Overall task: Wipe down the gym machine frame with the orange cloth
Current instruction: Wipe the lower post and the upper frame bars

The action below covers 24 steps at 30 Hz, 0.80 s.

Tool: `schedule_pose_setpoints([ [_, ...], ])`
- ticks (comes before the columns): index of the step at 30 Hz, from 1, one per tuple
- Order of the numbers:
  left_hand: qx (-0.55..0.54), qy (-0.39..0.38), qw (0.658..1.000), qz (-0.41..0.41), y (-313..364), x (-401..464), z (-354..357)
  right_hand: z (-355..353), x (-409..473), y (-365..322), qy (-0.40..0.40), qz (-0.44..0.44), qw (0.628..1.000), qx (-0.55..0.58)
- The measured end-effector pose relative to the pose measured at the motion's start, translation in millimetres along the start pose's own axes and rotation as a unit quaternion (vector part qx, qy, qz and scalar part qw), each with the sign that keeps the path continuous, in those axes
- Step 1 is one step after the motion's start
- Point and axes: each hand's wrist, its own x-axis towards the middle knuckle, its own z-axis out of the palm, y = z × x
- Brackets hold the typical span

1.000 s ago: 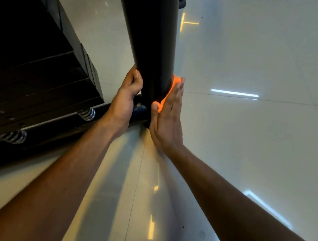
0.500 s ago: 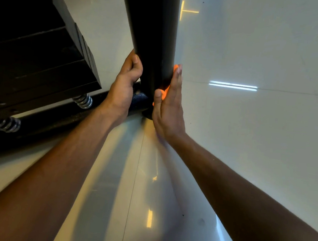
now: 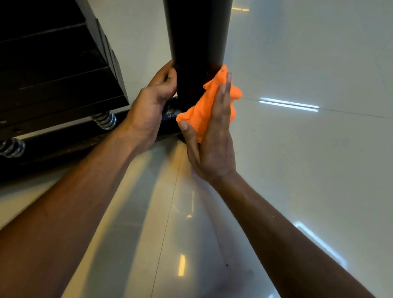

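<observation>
A thick black upright post (image 3: 194, 40) of the gym machine frame runs from the top centre down to the floor. My left hand (image 3: 150, 106) grips the post's left side near its foot, fingers curled round it. The fluffy orange cloth (image 3: 204, 106) lies bunched against the post's lower right side. My right hand (image 3: 215, 141) presses it there with straight fingers, thumb spread below the cloth. Part of the cloth sticks out past my fingers on both sides.
A black weight stack (image 3: 43, 62) fills the upper left, resting on metal springs (image 3: 103, 119) above a black base bar (image 3: 58, 150). Glossy pale floor tiles (image 3: 309, 159) spread out to the right and below.
My right hand has tilted away from the post, so much more of the orange cloth now shows. My left hand stays wrapped on the post.
</observation>
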Motion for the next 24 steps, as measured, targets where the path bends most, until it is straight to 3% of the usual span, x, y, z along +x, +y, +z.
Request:
schedule_pose_setpoints([
  [5, 0.006, -0.001, 1.0, -0.005, -5, 3, -5, 9, -6, 30, -0.026, 0.046, 0.997, -0.053],
  [13, -0.005, 0.006, 1.0, -0.009, -10, 3, -6, 25, 4, 21, 0.0, 0.101, 0.995, 0.016],
  [19, 0.02, 0.036, 0.999, -0.003, -11, 3, -1, 22, -34, 38, -0.098, 0.166, 0.98, -0.045],
  [21, 0.02, 0.033, 0.999, 0.003, -12, 4, -2, 24, -30, 29, -0.08, 0.168, 0.982, -0.031],
  [24, 0.016, 0.017, 1.0, -0.002, -12, 5, -3, 35, -7, 8, 0.009, 0.131, 0.991, 0.002],
])
